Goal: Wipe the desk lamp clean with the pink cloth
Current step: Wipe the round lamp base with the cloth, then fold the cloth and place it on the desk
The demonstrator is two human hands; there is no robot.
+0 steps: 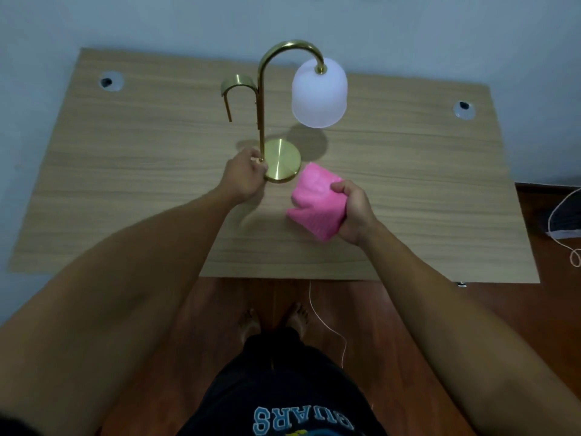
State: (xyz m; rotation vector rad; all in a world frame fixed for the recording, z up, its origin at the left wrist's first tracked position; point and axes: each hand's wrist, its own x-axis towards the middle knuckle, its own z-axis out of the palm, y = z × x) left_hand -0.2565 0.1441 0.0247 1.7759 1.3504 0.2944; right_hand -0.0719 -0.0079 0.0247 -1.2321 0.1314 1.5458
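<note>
Nearest, bare feet on a reddish wooden floor (220,309), a thin cord (327,325) trailing beside them. Above that, two bare forearms reaching over the near edge of the wood-grain counter (125,184). Right hand (353,210) closed in a grip on the pink cloth (314,199), fingers curled over its right side, the bunched cloth just right of the lamp's base and near it; whether it lies on the counter or is lifted off, cannot tell. Left hand (245,174) in a closed grip around the foot of the stem, touching the round brass base (281,160). Desk lamp (261,99) upright at mid-counter, gold stem arching over to the right, frosted white shade (319,92) hanging from it, a shorter brass hook (234,86) curving left. Farther back, two cable holes (110,81) near the counter's rear corners, then pale wall (440,26).
</note>
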